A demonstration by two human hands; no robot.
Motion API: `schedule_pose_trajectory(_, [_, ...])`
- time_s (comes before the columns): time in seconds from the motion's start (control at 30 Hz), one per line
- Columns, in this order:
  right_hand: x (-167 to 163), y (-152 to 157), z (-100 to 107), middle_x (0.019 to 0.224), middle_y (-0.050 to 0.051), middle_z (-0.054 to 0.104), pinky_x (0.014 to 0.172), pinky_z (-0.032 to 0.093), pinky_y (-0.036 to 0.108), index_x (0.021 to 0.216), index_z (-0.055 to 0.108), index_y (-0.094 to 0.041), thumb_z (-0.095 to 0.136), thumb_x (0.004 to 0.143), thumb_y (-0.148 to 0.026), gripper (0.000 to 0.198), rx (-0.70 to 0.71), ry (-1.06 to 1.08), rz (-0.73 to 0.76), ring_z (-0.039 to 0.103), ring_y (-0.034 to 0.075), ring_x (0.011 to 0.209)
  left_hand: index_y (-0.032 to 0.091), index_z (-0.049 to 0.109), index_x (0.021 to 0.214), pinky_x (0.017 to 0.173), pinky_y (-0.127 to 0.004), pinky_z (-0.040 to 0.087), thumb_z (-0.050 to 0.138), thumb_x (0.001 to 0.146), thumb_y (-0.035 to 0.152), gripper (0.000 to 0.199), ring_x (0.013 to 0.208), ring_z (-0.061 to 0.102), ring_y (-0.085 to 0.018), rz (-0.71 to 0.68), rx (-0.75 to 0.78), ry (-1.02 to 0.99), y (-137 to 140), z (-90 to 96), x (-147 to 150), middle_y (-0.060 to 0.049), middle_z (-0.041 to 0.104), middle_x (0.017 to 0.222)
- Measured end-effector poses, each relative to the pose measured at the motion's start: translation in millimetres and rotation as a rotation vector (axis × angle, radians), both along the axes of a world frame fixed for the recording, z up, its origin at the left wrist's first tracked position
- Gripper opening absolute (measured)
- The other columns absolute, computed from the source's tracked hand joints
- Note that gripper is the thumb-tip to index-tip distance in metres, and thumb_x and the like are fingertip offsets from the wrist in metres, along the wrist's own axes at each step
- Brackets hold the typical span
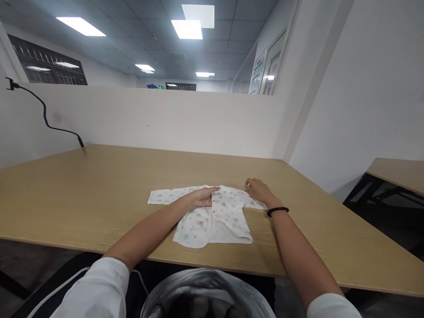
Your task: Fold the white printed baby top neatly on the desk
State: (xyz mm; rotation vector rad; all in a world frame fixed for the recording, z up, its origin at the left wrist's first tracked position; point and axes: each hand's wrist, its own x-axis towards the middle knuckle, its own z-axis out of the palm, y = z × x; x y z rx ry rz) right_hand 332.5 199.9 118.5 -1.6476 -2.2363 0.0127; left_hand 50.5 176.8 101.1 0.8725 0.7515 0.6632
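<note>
A small white baby shirt [228,212] with a pastel animal print lies spread on the table, sleeves out to both sides. Its front is parted, and the lower part of one front panel is folded back a little. My left hand [203,196] reaches across from the left and grips the front edge near the neckline, thumb on top and fingers partly hidden under the cloth. Over the sleeve on the right is my right hand [260,192], its fingers loosely bent and apart, with nothing visible in them. Whether it touches the sleeve is hard to see.
The wooden table [115,176] ends at a low white partition [185,119]. A black gooseneck holder [44,110] rises at the back left. Another table [397,174] stands at the right, past the white wall. A white cable [56,293] runs beside my lap.
</note>
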Motion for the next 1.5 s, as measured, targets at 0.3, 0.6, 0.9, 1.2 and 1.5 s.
schedule_pose_trajectory(0.3, [-88.3,-68.2,54.3,0.066,-0.005,0.054,0.056,0.036,0.021,0.089,0.057,-0.018,0.085,0.052,-0.048,0.055,-0.909,0.075,0.668,0.049,0.012,0.062,0.018,0.043,0.111,0.069,-0.034,0.059,0.073,0.075,0.022,0.047,0.071,0.07,-0.021,-0.188,0.05,-0.05,-4.4,8.2,-6.5,-0.007,0.068,0.089])
schedule_pose_trajectory(0.6, [-92.7,-62.4,43.2,0.066,-0.003,0.057,0.057,0.036,0.02,0.079,0.063,-0.013,0.079,0.061,-0.031,0.029,-1.061,0.041,0.72,0.05,0.01,0.061,0.02,0.053,0.116,0.069,-0.03,0.057,0.067,0.084,0.027,0.036,0.066,0.067,-0.015,-0.163,0.053,-0.003,-2.5,12.1,-10.8,-0.002,0.067,0.086])
schedule_pose_trajectory(0.9, [-74.8,-58.0,44.5,0.069,0.003,0.065,0.07,0.045,0.023,0.089,0.066,-0.01,0.079,0.066,-0.044,0.043,-1.371,0.205,0.71,0.063,0.015,0.069,0.011,0.06,0.097,0.074,-0.027,0.057,0.066,0.083,0.024,0.02,0.076,0.068,-0.016,-0.166,0.063,0.081,-8.0,18.5,-8.1,-0.009,0.068,0.091])
schedule_pose_trajectory(1.2, [-83.6,-46.1,36.4,0.063,0.0,0.059,0.053,0.038,0.019,0.08,0.062,-0.013,0.066,0.08,-0.04,0.028,-0.846,0.381,0.619,0.052,0.01,0.056,0.017,0.053,0.101,0.071,-0.029,0.054,0.061,0.077,0.02,0.025,0.073,0.062,-0.014,0.283,0.641,0.614,7.8,28.8,-35.1,-0.005,0.061,0.093])
schedule_pose_trajectory(1.5, [-141.4,-24.2,15.2,0.054,0.003,0.058,0.046,0.046,0.024,0.058,0.05,-0.016,0.07,0.077,-0.043,0.038,-0.773,0.306,0.163,0.055,0.013,0.046,0.018,0.065,0.077,0.065,-0.024,0.043,0.057,0.068,0.017,0.012,0.071,0.058,-0.017,-0.064,1.196,1.068,13.9,6.8,-42.6,-0.003,0.065,0.076])
